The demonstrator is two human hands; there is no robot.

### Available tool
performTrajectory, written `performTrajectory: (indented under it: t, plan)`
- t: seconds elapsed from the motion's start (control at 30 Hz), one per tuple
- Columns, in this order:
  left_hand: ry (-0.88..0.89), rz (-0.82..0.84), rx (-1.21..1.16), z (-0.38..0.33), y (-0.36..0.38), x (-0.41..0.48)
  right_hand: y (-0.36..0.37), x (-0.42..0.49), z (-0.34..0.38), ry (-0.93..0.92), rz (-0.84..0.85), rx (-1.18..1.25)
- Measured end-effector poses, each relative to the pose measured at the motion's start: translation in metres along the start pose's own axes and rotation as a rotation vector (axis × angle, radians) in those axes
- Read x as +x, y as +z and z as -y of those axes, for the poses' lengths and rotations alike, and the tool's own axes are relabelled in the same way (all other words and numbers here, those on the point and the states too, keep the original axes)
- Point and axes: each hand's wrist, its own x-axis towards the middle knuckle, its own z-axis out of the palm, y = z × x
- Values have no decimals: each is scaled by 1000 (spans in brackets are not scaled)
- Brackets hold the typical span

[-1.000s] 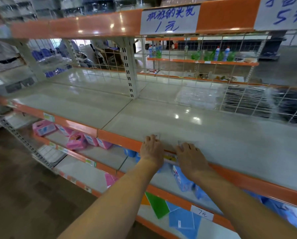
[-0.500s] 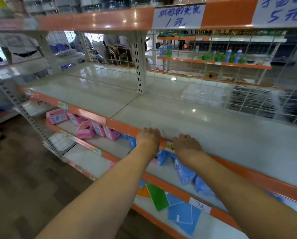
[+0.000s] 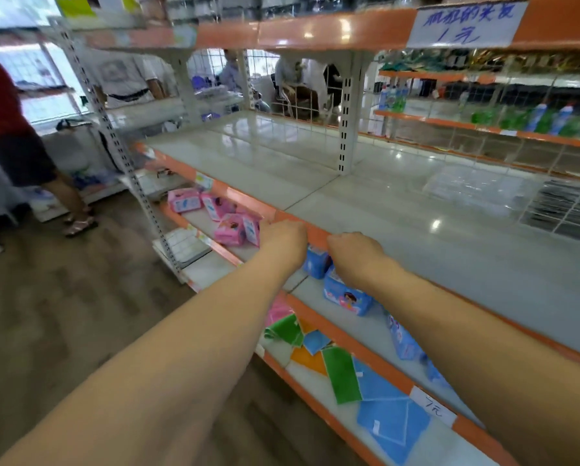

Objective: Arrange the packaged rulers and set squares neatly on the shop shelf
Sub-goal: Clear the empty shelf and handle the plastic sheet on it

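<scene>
The wide pale shelf board (image 3: pixel 416 250) with an orange front edge lies in front of me. My left hand (image 3: pixel 283 242) and my right hand (image 3: pixel 354 253) are side by side at that front edge, fingers curled, with nothing visible in either. A stack of clear flat packages (image 3: pixel 477 190) lies at the back right of the board, against the wire mesh. Whether they hold rulers or set squares is too blurred to tell.
Below are pink boxes (image 3: pixel 228 227), blue packs (image 3: pixel 347 294) and coloured cloths (image 3: pixel 342 371) on lower shelves. A white perforated post (image 3: pixel 345 129) divides the shelf at the back. A person in red (image 3: pixel 9 129) stands in the aisle at left. Dark packs (image 3: pixel 567 210) lie behind the mesh.
Both hands have pulled back from the board's surface to its orange edge and curled. The view has swung left, bringing the aisle and the standing person into sight.
</scene>
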Motion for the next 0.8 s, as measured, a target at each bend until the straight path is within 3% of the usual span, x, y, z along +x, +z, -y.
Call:
performTrajectory:
  t: [0.23,0.8]
  plan:
    - [-102,47,-4,68,3,-17,-10,31,67,-104,15,-49]
    - [-144,90,55,303,39,0,-38,134,279,-163,-67,-41]
